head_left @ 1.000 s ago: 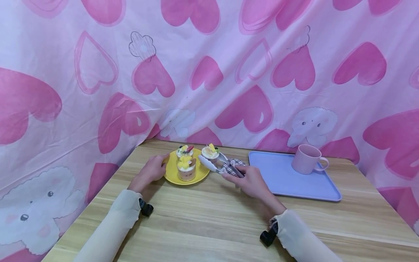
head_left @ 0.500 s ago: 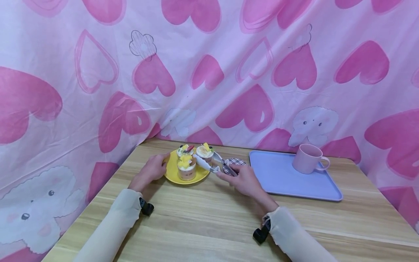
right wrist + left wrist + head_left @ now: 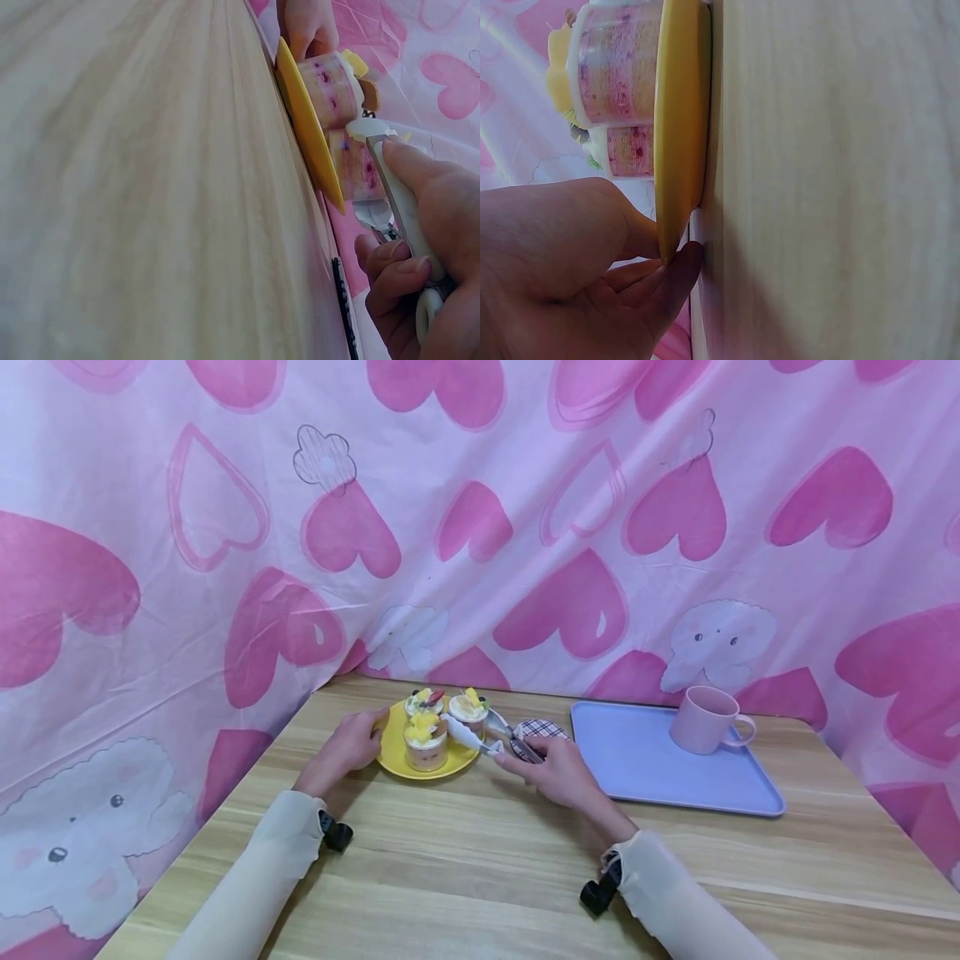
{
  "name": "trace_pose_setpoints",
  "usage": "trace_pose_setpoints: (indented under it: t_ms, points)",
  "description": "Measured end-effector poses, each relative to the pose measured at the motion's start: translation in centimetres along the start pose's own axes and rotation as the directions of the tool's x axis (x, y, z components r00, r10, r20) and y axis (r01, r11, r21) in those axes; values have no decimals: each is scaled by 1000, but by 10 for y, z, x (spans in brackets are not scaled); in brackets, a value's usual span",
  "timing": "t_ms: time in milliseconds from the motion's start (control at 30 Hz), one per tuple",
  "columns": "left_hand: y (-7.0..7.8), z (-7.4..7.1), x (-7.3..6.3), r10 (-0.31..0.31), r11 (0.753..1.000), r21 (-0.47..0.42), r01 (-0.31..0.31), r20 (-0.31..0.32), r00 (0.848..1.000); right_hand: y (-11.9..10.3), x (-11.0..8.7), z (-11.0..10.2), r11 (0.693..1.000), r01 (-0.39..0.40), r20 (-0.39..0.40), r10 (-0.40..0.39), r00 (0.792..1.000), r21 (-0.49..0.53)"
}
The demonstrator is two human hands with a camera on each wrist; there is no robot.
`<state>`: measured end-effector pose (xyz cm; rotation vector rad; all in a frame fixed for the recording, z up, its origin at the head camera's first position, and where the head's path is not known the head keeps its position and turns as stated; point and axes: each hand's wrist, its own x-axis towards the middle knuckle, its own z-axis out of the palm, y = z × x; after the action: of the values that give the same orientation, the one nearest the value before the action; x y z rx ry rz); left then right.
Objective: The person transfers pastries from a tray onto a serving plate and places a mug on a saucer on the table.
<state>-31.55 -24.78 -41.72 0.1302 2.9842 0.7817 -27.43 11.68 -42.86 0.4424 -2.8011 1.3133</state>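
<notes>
My left hand (image 3: 347, 747) pinches the rim of a round yellow plate (image 3: 682, 97), thumb above and fingers below. In my right hand (image 3: 557, 770) is a pair of tongs (image 3: 462, 733) with pale tips, straddling a clear cup of layered cake (image 3: 467, 708) topped with cream and yellow fruit. That cup stands upright at the plate's right side; its base looks at or very near the plate in the right wrist view. Two similar cake cups are also on the plate, a front cup (image 3: 426, 755) with yellow fruit and a back cup (image 3: 415, 703) with red fruit.
A checked round mat (image 3: 542, 728) lies right of the plate, partly behind the right hand. Farther right is a blue tray (image 3: 675, 789) bearing a pink mug (image 3: 699, 720). A heart-patterned cloth (image 3: 555, 510) hangs behind the wooden table (image 3: 450, 868).
My right hand has moved left with the tongs, bringing the gripped cake cup from the plate's right edge further over the plate. The left hand has stayed at the rim.
</notes>
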Motion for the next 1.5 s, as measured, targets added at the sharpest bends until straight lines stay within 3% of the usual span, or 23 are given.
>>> trace_pose_setpoints:
  t_ms: [200, 467, 800, 1033, 1500]
  points:
    - [0, -1, -1, 21, 1000, 21, -20, -20, 1000, 4, -3, -5, 998, -12, -7, 12, 1000, -54]
    - [-1, 0, -1, 35, 999, 32, -34, -26, 999, 10, -7, -15, 992, 36, 0, -37, 999, -122]
    - [0, -1, -2, 30, 999, 32, -29, -20, 999, 9, -8, -18, 992, 40, 31, -37, 999, -123]
    - [1, -1, -2, 9, 1000, 16, -9, -6, 1000, 14, -9, -21, 992, -2, 28, 6, 1000, -129]
    - [3, -2, -6, 56, 998, 24, -56, -30, 998, 23, -15, -39, 990, -26, -1, 26, 1000, -136]
